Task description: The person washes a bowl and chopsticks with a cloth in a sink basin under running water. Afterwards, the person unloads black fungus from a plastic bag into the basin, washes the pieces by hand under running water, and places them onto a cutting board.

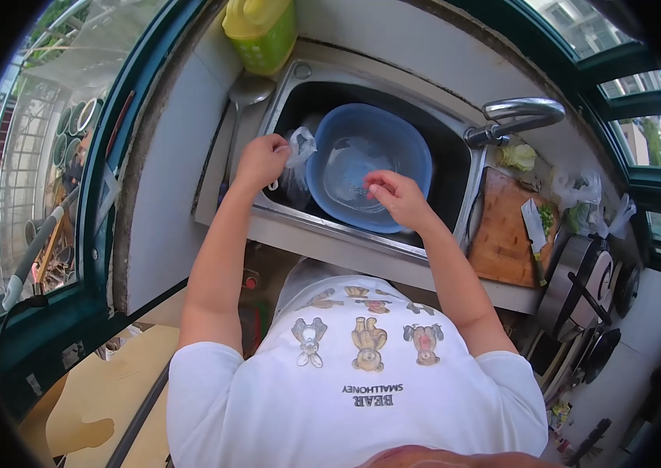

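Note:
My left hand is closed on a clear plastic bag at the left side of the sink. The bag's crumpled top stands up beside my fingers, and its lower part hangs down into the sink, next to a blue plastic basin. This basin sits inside the sink and looks to have some water in it. Over the basin's front right part is my right hand, its fingers curled together. Whatever they hold, if anything, is too small to tell.
A chrome faucet rises at the back right. On the right lies a wooden cutting board with a knife and chopped greens. A metal ladle and a yellow-green jug are at the left.

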Demonstrator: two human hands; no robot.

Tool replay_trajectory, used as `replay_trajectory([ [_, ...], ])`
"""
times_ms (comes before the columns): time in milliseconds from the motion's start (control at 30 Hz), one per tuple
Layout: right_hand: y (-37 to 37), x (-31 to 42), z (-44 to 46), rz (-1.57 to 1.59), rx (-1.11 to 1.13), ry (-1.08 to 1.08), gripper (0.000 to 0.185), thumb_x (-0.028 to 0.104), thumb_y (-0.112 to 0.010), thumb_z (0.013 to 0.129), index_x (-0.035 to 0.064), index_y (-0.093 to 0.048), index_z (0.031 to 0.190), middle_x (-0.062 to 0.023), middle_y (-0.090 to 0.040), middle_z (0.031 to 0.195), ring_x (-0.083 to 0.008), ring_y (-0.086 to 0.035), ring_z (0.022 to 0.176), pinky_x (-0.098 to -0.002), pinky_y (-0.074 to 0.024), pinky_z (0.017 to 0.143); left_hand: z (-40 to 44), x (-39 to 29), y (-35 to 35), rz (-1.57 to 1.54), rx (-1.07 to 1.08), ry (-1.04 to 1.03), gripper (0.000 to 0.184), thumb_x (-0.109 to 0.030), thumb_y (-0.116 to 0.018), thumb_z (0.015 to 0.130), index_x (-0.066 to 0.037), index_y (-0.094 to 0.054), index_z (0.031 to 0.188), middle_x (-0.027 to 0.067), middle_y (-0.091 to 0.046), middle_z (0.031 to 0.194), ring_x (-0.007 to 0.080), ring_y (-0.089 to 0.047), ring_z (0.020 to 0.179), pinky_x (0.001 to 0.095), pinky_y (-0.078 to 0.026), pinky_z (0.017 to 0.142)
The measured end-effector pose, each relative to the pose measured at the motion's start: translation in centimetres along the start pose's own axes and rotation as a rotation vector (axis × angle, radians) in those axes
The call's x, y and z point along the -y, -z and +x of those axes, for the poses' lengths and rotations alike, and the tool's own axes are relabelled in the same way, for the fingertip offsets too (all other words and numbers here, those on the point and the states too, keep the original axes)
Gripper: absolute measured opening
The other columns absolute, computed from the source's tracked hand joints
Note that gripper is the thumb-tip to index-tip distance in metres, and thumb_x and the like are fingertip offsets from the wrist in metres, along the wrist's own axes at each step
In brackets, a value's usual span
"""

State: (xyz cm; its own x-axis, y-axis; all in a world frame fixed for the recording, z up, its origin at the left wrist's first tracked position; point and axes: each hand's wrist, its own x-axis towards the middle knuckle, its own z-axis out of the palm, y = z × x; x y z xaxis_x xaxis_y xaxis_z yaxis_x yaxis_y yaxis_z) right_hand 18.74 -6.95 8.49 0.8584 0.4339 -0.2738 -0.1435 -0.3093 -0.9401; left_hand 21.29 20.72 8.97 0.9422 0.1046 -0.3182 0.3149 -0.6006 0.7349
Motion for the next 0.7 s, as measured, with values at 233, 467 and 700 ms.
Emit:
replay_trajectory([
  [233, -7.5, 4.0, 5.5, 0.098, 0.028, 0.248, 0.021, 0.013, -0.057, 0.084, 0.0031, -0.056, 0.102, -0.0051, -0.062, 0.088, -0.0142, -0.058, 0.079, -0.0277, -0.0464, 0.071, -4.4, -4.2, 1.3, -0.412, 0.131, -0.168, 0.015, -0.014, -0.061, 0.08, 0.0, -0.063, 0.086, 0.0015, -0.058, 0.085, 0.0102, -0.05, 0.075, 0.023, -0.04, 0.069],
  [467, -6.6, 7.9, 5.4, 0.808, 0.061, -0.084, 0.021, 0.012, -0.058, 0.084, 0.0061, -0.055, 0.105, -0.0004, -0.058, 0.09, -0.0083, -0.053, 0.082, -0.0233, -0.0431, 0.073, -5.2, -3.9, 3.6, -0.743, 0.04, -0.366, 0.031, -0.012, -0.059, 0.083, 0.0, -0.053, 0.111, 0.0044, -0.057, 0.099, 0.0115, -0.054, 0.086, 0.0245, -0.044, 0.076],
  [700, -3.3, 8.5, 4.1, 0.548, 0.108, 0.132, 0.016, 0.007, -0.057, 0.084, 0.0041, -0.056, 0.101, -0.001, -0.057, 0.092, -0.0085, -0.052, 0.085, -0.0223, -0.0419, 0.077, -6.6, -4.3, 2.4, -0.288, -0.004, -0.366, 0.027, -0.013, -0.064, 0.079, 0.0, -0.058, 0.101, 0.0009, -0.058, 0.074, 0.0086, -0.051, 0.065, 0.0221, -0.042, 0.062],
])
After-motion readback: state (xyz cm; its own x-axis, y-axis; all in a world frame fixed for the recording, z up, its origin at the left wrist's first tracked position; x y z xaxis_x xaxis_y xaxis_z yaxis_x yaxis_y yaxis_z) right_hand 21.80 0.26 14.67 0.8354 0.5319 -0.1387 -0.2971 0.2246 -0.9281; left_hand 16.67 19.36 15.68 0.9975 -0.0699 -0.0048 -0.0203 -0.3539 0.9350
